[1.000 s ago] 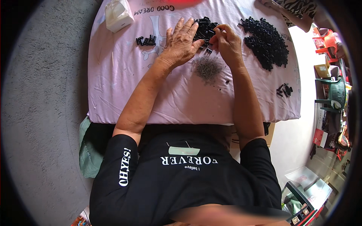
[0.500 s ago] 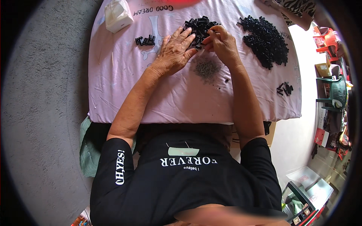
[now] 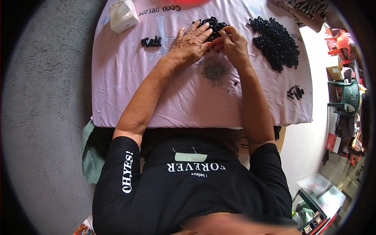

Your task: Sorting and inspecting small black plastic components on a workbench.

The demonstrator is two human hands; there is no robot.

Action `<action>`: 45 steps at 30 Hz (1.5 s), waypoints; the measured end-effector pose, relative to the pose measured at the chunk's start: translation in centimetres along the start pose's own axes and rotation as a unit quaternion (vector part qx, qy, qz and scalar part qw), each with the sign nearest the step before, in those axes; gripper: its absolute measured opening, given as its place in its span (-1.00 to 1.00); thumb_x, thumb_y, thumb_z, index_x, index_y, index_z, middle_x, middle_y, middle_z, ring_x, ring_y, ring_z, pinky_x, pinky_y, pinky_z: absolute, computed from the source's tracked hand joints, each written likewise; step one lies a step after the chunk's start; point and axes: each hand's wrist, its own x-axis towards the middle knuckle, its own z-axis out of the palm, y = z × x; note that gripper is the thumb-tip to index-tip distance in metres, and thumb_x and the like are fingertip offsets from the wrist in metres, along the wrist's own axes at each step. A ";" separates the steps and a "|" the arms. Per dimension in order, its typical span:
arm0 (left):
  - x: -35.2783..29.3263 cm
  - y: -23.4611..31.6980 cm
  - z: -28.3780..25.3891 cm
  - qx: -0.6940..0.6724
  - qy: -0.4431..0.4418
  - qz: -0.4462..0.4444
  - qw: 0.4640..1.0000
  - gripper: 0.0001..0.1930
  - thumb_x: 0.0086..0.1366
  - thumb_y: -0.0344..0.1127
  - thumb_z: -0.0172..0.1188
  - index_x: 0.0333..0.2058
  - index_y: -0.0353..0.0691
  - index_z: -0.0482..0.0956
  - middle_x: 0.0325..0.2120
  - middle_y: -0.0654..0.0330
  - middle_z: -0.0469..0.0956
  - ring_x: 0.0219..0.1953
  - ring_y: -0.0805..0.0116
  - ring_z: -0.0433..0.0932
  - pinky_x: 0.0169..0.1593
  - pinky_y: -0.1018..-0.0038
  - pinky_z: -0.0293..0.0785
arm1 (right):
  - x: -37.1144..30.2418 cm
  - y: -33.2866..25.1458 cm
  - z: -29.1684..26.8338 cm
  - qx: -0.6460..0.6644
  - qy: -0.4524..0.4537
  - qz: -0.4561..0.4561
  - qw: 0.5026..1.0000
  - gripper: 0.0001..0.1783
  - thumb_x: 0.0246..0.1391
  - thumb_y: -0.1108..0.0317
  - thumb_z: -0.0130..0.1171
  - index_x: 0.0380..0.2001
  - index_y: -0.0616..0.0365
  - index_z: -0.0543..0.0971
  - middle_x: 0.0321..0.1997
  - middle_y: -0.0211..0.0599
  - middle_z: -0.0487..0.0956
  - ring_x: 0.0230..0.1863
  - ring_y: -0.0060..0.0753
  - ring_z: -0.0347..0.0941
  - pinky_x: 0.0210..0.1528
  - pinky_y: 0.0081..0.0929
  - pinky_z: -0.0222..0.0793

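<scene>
Small black tube-like pieces form a middle pile (image 3: 214, 24) at the far part of the table. My left hand (image 3: 190, 44) lies over the left side of this pile, fingers stretched out, its thumb close to the fingertips of my other hand. At the right side of the pile, my right hand (image 3: 235, 44) is closed in a pinch; whatever its fingertips hold is too small to make out. Just nearer than both hands, a heap of tiny grey bits (image 3: 215, 72) is spread on the cloth. Part of the middle pile is hidden under my hands.
A larger pile of black pieces (image 3: 276, 43) lies to the right. Small groups of black pieces sit at left (image 3: 151, 41) and near right (image 3: 296, 93). A white tissue pack (image 3: 123, 16) stands far left on the pink tablecloth (image 3: 188, 105). A green chair (image 3: 349, 96) is off to the right.
My left hand has slid right and slightly farther away over the middle pile, closer to my right hand. My right hand stays pinched and has shifted only a little.
</scene>
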 end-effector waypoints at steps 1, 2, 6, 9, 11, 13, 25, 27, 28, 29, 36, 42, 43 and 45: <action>-0.1 0.0 -0.2 -0.002 0.001 -0.014 1.000 -0.41 0.48 0.10 -0.17 0.35 -0.05 0.25 0.42 0.20 0.09 0.48 0.15 -0.05 0.41 -0.09 -0.15 | 0.0 0.0 -0.1 0.000 0.002 0.001 1.000 -0.82 0.32 0.34 0.04 -0.14 0.22 0.50 -0.47 -0.23 0.68 -0.52 -0.50 0.62 -0.49 -0.53 0.54; -0.2 -0.1 -0.4 -0.004 0.001 -0.027 1.000 -0.42 0.48 0.09 -0.17 0.35 -0.04 0.25 0.42 0.21 0.10 0.48 0.14 -0.05 0.41 -0.10 -0.16 | 0.1 0.1 -0.3 -0.011 0.008 0.000 1.000 -0.81 0.33 0.31 0.03 -0.12 0.20 0.50 -0.42 -0.22 0.68 -0.49 -0.51 0.62 -0.49 -0.57 0.51; -1.8 -1.1 -0.8 -0.021 0.060 -0.005 0.998 -0.46 0.42 -0.12 0.02 0.33 -0.03 0.27 0.37 0.14 0.18 0.46 0.10 0.00 0.40 -0.05 -0.12 | 0.1 0.0 -0.3 -0.034 0.009 -0.010 0.999 -0.79 0.35 0.28 0.02 -0.10 0.18 0.50 -0.36 -0.22 0.69 -0.44 -0.52 0.62 -0.48 -0.60 0.49; -2.7 -0.5 -1.5 -0.051 0.119 -0.002 0.992 -0.53 0.30 -0.33 0.16 0.20 -0.07 0.44 0.26 0.08 0.33 0.36 0.05 0.20 0.37 0.11 0.08 | 0.3 0.3 -0.5 0.003 0.026 -0.029 0.999 -0.83 0.30 0.35 0.08 -0.15 0.21 0.52 -0.43 -0.25 0.69 -0.46 -0.54 0.64 -0.43 -0.58 0.55; -3.2 -0.1 -1.9 -0.092 0.180 -0.011 0.979 -0.70 0.19 -0.47 0.25 -0.07 -0.15 0.63 0.11 0.06 0.47 0.22 0.04 0.38 0.29 0.23 0.25 | 0.3 0.3 -0.3 0.009 0.036 -0.043 0.998 -0.84 0.28 0.36 0.10 -0.17 0.22 0.53 -0.41 -0.25 0.70 -0.45 -0.54 0.64 -0.42 -0.59 0.55; -3.2 -0.3 -1.8 -0.109 0.187 -0.010 0.976 -0.74 0.17 -0.45 0.28 -0.13 -0.12 0.65 0.07 0.09 0.49 0.21 0.06 0.39 0.29 0.21 0.23 | 0.4 0.4 -0.3 0.015 0.046 -0.058 0.997 -0.86 0.27 0.38 0.13 -0.19 0.22 0.54 -0.40 -0.26 0.70 -0.43 -0.54 0.65 -0.41 -0.59 0.56; -3.4 0.1 -1.3 -0.123 0.210 -0.027 0.970 -0.86 0.11 -0.41 0.32 -0.30 -0.13 0.68 0.00 0.15 0.53 0.18 0.13 0.41 0.26 0.18 0.22 | 0.2 0.9 0.2 -0.044 0.011 -0.132 0.990 -0.84 0.07 0.47 0.29 -0.24 0.20 0.64 -0.47 -0.30 0.69 -0.41 -0.61 0.64 -0.34 -0.63 0.54; -3.5 0.0 -1.2 -0.124 0.210 -0.031 0.969 -0.86 0.11 -0.41 0.32 -0.30 -0.13 0.68 0.00 0.15 0.54 0.18 0.13 0.41 0.26 0.18 0.22 | 0.2 0.8 0.3 -0.051 0.005 -0.123 0.991 -0.83 0.09 0.47 0.28 -0.21 0.20 0.66 -0.44 -0.32 0.69 -0.41 -0.62 0.64 -0.33 -0.64 0.53; -3.4 -0.1 -1.2 -0.129 0.210 -0.024 0.969 -0.85 0.10 -0.42 0.31 -0.30 -0.12 0.68 0.00 0.15 0.53 0.18 0.13 0.42 0.26 0.18 0.22 | 0.2 0.8 0.3 -0.052 0.005 -0.123 0.991 -0.83 0.09 0.47 0.28 -0.21 0.20 0.66 -0.44 -0.32 0.69 -0.41 -0.62 0.64 -0.33 -0.64 0.53; -3.4 0.0 -1.3 -0.134 0.211 -0.018 0.968 -0.84 0.09 -0.42 0.31 -0.30 -0.12 0.68 0.00 0.15 0.53 0.18 0.12 0.42 0.26 0.18 0.22 | 0.2 0.7 0.2 -0.036 0.002 -0.117 0.992 -0.82 0.10 0.47 0.28 -0.20 0.21 0.66 -0.43 -0.33 0.70 -0.40 -0.62 0.63 -0.33 -0.64 0.53; -2.6 0.5 -1.9 -0.107 0.188 -0.004 0.976 -0.85 0.10 -0.41 0.30 -0.30 -0.14 0.68 0.04 0.12 0.52 0.19 0.11 0.39 0.27 0.18 0.22 | 0.1 1.0 0.4 -0.037 -0.014 -0.095 0.995 -0.76 0.13 0.45 0.26 -0.11 0.21 0.66 -0.39 -0.33 0.70 -0.37 -0.65 0.62 -0.31 -0.65 0.53; -2.0 0.7 -1.7 -0.088 0.166 -0.013 0.982 -0.88 0.09 -0.33 0.32 -0.35 -0.13 0.68 0.06 0.12 0.50 0.22 0.13 0.36 0.30 0.16 0.13 | 0.1 0.9 0.5 -0.025 -0.018 -0.083 0.996 -0.76 0.15 0.46 0.25 -0.10 0.22 0.66 -0.38 -0.34 0.69 -0.38 -0.68 0.59 -0.28 -0.66 0.53; -1.8 0.8 -1.8 -0.088 0.157 -0.017 0.983 -0.88 0.09 -0.32 0.33 -0.36 -0.13 0.69 0.07 0.12 0.50 0.22 0.14 0.36 0.31 0.15 0.11 | 0.1 0.9 0.5 -0.024 -0.018 -0.083 0.996 -0.76 0.15 0.46 0.25 -0.10 0.22 0.66 -0.38 -0.34 0.69 -0.38 -0.68 0.59 -0.28 -0.66 0.53; -1.5 0.9 -1.9 -0.088 0.149 -0.021 0.985 -0.89 0.09 -0.31 0.34 -0.38 -0.13 0.69 0.07 0.13 0.50 0.23 0.14 0.36 0.31 0.14 0.09 | 0.1 0.9 0.6 0.027 -0.027 -0.066 0.997 -0.76 0.15 0.46 0.25 -0.10 0.21 0.66 -0.38 -0.35 0.69 -0.37 -0.68 0.58 -0.28 -0.67 0.53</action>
